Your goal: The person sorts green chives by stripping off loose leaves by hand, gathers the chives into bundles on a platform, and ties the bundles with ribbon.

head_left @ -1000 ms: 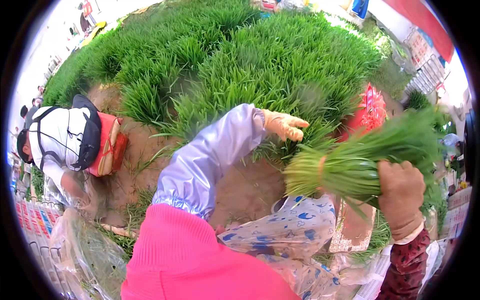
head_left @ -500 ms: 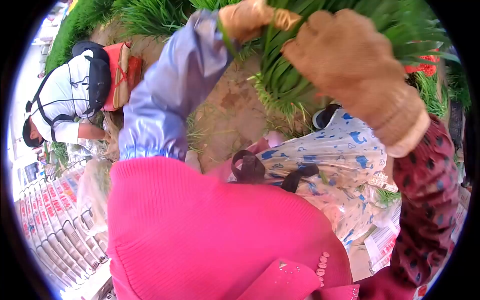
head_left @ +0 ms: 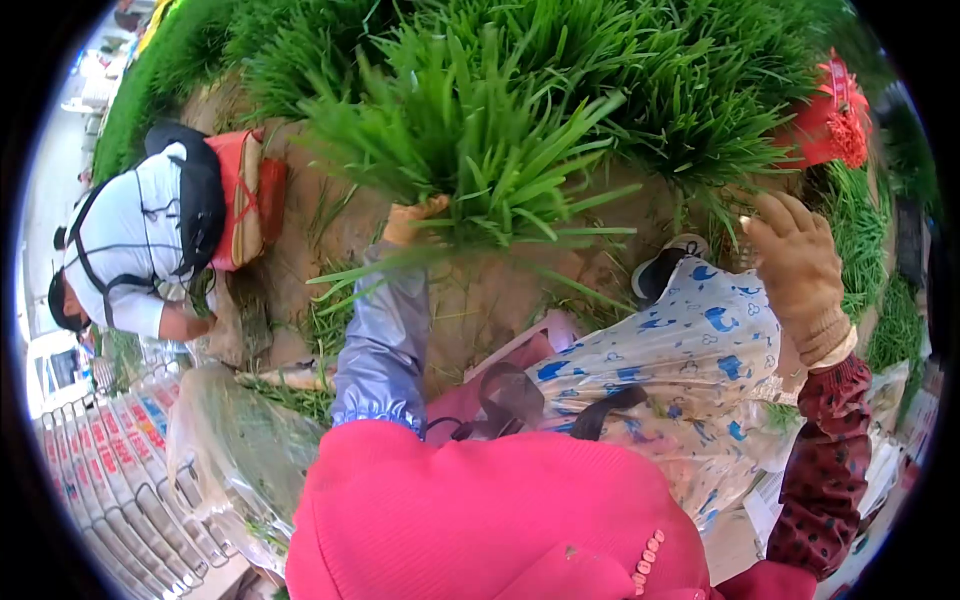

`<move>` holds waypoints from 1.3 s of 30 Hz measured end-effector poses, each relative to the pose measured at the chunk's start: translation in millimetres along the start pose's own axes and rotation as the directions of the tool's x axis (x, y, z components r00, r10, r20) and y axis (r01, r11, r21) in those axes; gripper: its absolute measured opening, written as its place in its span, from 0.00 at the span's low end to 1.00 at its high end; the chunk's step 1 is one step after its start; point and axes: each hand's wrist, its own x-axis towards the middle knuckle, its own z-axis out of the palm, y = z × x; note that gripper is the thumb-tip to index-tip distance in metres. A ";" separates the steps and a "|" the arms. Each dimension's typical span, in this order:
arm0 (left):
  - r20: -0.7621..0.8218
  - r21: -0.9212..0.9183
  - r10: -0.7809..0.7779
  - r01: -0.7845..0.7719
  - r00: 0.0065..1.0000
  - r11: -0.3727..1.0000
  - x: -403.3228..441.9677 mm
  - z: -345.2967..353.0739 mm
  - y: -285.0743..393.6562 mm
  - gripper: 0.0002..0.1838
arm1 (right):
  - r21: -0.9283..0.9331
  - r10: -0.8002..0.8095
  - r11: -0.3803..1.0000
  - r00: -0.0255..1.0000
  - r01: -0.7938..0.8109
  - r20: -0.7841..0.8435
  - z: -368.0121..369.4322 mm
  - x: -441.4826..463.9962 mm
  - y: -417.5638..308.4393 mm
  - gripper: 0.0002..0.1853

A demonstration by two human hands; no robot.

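Observation:
My left hand [head_left: 412,218], in a tan glove, is closed around a bunch of flat-leaved chives [head_left: 490,160]. Its leaves fan out up and to the right and hide most of my fingers. My right hand [head_left: 797,262], gloved alike, holds nothing; its fingers are stretched out, the tips slightly apart. It hovers at the right, above the edge of an apron with blue prints [head_left: 650,330] over my lap. Beyond both hands stands a large mass of chives [head_left: 690,90], with a red cloth or bag [head_left: 822,125] at its right.
A person in a white top [head_left: 125,215] bends at the left, beside a red box-like seat [head_left: 240,195]. Bundles wrapped in printed paper [head_left: 110,450] and a clear plastic bag [head_left: 235,430] lie at lower left. Loose leaves litter the brown ground [head_left: 460,320].
My hands have moved apart. The left has come down and toward me with the chives; the right has left the leaves, moved right and lower, and opened.

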 end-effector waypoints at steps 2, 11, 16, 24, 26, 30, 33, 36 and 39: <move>0.083 -0.013 -0.124 0.126 0.989 0.992 -0.4 2.4 -16.6 0.17 | 0.035 0.034 0.999 0.999 -0.033 -0.034 1.9 -14.8 7.4 0.19; 0.505 0.320 -0.536 0.431 0.677 0.844 5.1 -14.2 -71.2 0.22 | 0.201 0.257 0.941 0.961 -0.272 0.100 28.8 -62.6 2.3 0.20; 0.564 0.488 -0.586 0.337 0.582 0.805 -9.6 -5.6 -99.5 0.24 | 0.244 0.295 0.910 0.937 -0.336 0.189 38.2 -76.4 3.4 0.22; 0.387 -0.608 -0.527 0.639 0.756 0.471 24.0 -2.4 -62.5 0.26 | 0.324 0.360 0.857 0.915 -0.402 0.184 46.6 -93.3 5.9 0.21; 0.670 0.483 -0.594 0.346 0.446 0.805 77.2 -47.5 3.1 0.27 | 0.343 0.359 0.856 0.922 -0.388 0.147 57.6 -104.4 6.8 0.21; 0.643 0.455 -0.617 0.422 0.454 0.784 81.1 -45.3 -39.2 0.27 | 0.426 0.401 0.796 0.901 -0.431 0.164 62.7 -119.3 9.1 0.21; 0.586 0.383 -0.637 0.521 0.502 0.763 73.4 -50.7 -70.8 0.28 | 0.393 0.482 0.764 0.857 -0.512 0.181 63.8 -135.4 13.1 0.21; 0.545 0.380 -0.661 0.550 0.516 0.744 74.7 -56.2 -85.2 0.29 | 0.396 0.536 0.731 0.827 -0.555 0.169 78.8 -153.4 18.8 0.19; 0.514 0.407 -0.692 0.566 0.508 0.717 78.0 -54.3 -90.8 0.29 | 0.454 0.574 0.647 0.783 -0.612 0.238 88.3 -160.0 22.7 0.18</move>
